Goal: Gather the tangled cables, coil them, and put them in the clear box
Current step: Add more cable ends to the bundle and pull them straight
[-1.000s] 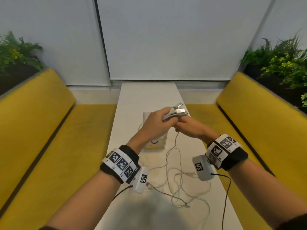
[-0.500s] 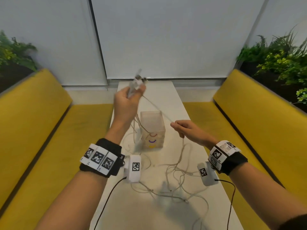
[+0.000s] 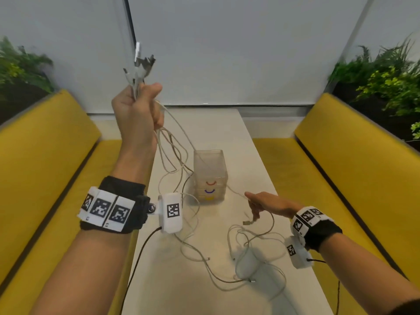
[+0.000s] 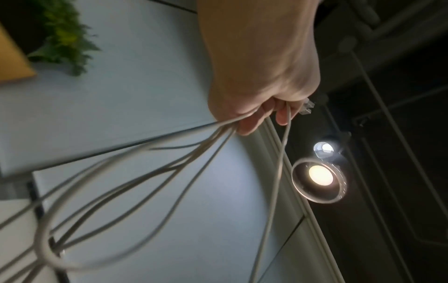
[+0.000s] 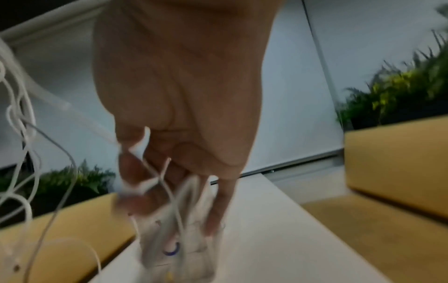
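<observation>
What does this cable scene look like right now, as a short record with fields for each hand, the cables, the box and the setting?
left hand: the left hand is raised above the table, gripping a bunch of cable ends, plugs sticking up
right hand: the right hand is low over the table, one cable running through its fingers
cables: the white cables hang from the raised fist; loose loops lie tangled on the table
clear box: the clear box stands upright mid-table, no coil inside yet
table: white table between yellow benches
</observation>
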A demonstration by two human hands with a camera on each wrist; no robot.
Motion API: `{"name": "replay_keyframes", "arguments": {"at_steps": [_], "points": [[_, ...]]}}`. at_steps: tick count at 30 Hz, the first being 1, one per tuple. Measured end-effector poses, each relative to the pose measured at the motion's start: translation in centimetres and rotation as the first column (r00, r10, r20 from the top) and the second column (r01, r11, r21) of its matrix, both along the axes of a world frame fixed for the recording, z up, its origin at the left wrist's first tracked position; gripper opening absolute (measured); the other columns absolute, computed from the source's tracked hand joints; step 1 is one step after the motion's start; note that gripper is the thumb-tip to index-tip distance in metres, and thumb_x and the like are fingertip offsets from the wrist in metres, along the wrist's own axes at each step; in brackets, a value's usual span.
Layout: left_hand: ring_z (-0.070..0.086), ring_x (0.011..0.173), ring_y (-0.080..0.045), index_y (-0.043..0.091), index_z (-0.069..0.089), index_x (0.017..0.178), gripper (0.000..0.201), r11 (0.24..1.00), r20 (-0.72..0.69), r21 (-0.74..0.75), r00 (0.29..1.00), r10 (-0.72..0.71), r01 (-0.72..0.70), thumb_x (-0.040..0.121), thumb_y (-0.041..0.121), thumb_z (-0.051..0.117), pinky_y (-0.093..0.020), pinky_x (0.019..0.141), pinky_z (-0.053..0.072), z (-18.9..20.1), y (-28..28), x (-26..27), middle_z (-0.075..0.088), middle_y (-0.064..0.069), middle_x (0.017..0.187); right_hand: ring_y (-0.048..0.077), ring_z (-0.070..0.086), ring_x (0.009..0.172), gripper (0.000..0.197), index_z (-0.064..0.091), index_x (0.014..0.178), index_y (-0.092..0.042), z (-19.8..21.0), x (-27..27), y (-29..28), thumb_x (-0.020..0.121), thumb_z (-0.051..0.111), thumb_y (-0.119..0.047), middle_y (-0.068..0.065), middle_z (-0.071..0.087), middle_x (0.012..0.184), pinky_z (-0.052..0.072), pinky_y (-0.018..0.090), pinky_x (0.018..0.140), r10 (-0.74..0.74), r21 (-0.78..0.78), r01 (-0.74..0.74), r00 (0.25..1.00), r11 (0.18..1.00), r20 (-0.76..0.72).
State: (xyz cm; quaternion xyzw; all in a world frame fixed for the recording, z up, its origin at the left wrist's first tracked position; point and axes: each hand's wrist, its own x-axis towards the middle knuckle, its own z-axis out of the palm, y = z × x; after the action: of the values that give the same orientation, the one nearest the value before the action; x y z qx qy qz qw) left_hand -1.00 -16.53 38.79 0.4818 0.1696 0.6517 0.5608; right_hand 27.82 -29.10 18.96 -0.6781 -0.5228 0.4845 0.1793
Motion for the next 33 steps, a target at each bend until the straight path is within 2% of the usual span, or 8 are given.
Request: {"name": "replay_keyframes", "arguments": {"at_steps": [3, 9, 13, 17, 22, 24, 28, 33], "points": [[0.019, 0.039, -0.012, 0.021, 0.039, 0.059, 0.041, 0.999, -0.009, 0.003, 0.999, -0.051, 0.051, 0.089, -0.001, 0.057, -0.024, 0.040, 0.020, 0.1, -0.5, 0.4, 0.028, 0.008, 0.043, 0.028, 0.068, 0.098, 0.053, 0.060, 0.073, -0.012, -0.7, 0.1, 0.3, 0.102, 0.035, -0.049, 0.011, 0.070, 0.082, 0.040, 0.027, 0.091, 0.120, -0.093, -0.116, 0.992, 0.989, 0.041], [0.016, 0.042, -0.013, 0.020, 0.035, 0.060, 0.042, 0.996, 0.049, 0.020, 0.995, -0.090, 0.089, 0.092, 0.005, 0.056, -0.024, 0.039, 0.020, 1.0, -0.7, -0.4, 0.022, 0.005, 0.047, 0.015, 0.061, 0.116, 0.046, 0.073, 0.104, -0.018, -2.6, 1.4, -0.1, 0.101, 0.039, -0.049, 0.001, 0.072, 0.118, 0.038, 0.033, 0.108, 0.164, -0.206, -0.132, 0.976, 0.970, 0.142], [0.017, 0.039, -0.013, 0.021, 0.037, 0.057, 0.041, 0.967, -0.038, 0.054, 0.968, -0.247, 0.249, 0.084, 0.004, 0.063, -0.022, 0.039, 0.021, 0.3, -0.7, 0.0, 0.022, 0.005, 0.045, 0.014, 0.069, 0.102, 0.037, 0.073, 0.100, -0.017, -3.5, 2.0, -0.1, 0.103, 0.042, -0.038, 0.003, 0.074, 0.106, 0.049, 0.023, 0.094, 0.035, -0.128, -0.026, 0.997, 0.991, 0.068], [0.022, 0.036, -0.009, 0.024, 0.045, 0.050, 0.033, 0.892, -0.166, 0.062, 0.886, -0.433, 0.447, 0.073, 0.009, 0.064, -0.016, 0.039, 0.023, -0.8, -0.6, 0.1, 0.029, 0.009, 0.042, 0.018, 0.070, 0.091, 0.034, 0.072, 0.085, -0.021, -5.2, 3.9, 0.4, 0.101, 0.047, -0.036, 0.003, 0.075, 0.093, 0.055, 0.033, 0.087, -0.112, 0.062, 0.097, 0.937, 0.993, 0.330], [0.018, 0.033, -0.014, 0.017, 0.069, 0.052, 0.021, 0.787, -0.391, 0.047, 0.736, -0.552, 0.615, 0.069, 0.019, 0.056, -0.023, 0.037, 0.012, -1.7, -1.0, 0.0, 0.038, 0.011, 0.039, 0.020, 0.065, 0.085, 0.003, 0.068, 0.089, -0.020, -7.5, 4.5, 1.6, 0.088, 0.064, -0.021, 0.004, 0.069, 0.090, 0.045, 0.024, 0.064, -0.244, 0.203, 0.165, 0.846, 0.965, 0.474], [0.016, 0.033, -0.010, 0.012, 0.070, 0.060, 0.019, 0.792, -0.413, 0.005, 0.722, -0.555, 0.611, 0.072, 0.018, 0.057, -0.021, 0.040, 0.010, -2.3, -0.7, 0.3, 0.034, 0.012, 0.040, 0.021, 0.060, 0.094, 0.013, 0.070, 0.097, -0.019, -8.3, 4.3, 2.8, 0.085, 0.065, -0.016, 0.005, 0.063, 0.098, 0.043, 0.024, 0.073, -0.213, 0.227, 0.102, 0.812, 0.969, 0.543], [0.015, 0.040, -0.008, 0.019, 0.040, 0.059, 0.026, 0.834, -0.355, -0.183, 0.756, -0.550, 0.520, 0.081, 0.020, 0.055, -0.014, 0.043, 0.014, -4.1, 0.1, 1.2, 0.024, 0.006, 0.046, 0.027, 0.059, 0.104, 0.024, 0.068, 0.110, -0.013, -10.0, 2.8, 6.3, 0.092, 0.053, -0.012, 0.010, 0.063, 0.112, 0.044, 0.030, 0.090, -0.131, 0.225, -0.012, 0.783, 0.974, 0.609], [0.009, 0.044, -0.011, 0.020, 0.035, 0.074, 0.026, 0.743, -0.239, -0.411, 0.724, -0.647, 0.529, 0.096, 0.033, 0.040, -0.014, 0.041, 0.011, -7.4, 0.8, 2.6, 0.013, 0.002, 0.052, 0.031, 0.051, 0.126, 0.038, 0.054, 0.133, -0.006, -12.7, 0.4, 10.6, 0.100, 0.047, -0.022, 0.016, 0.055, 0.137, 0.041, 0.035, 0.103, 0.065, 0.009, -0.092, 0.766, 0.996, 0.640]]}}
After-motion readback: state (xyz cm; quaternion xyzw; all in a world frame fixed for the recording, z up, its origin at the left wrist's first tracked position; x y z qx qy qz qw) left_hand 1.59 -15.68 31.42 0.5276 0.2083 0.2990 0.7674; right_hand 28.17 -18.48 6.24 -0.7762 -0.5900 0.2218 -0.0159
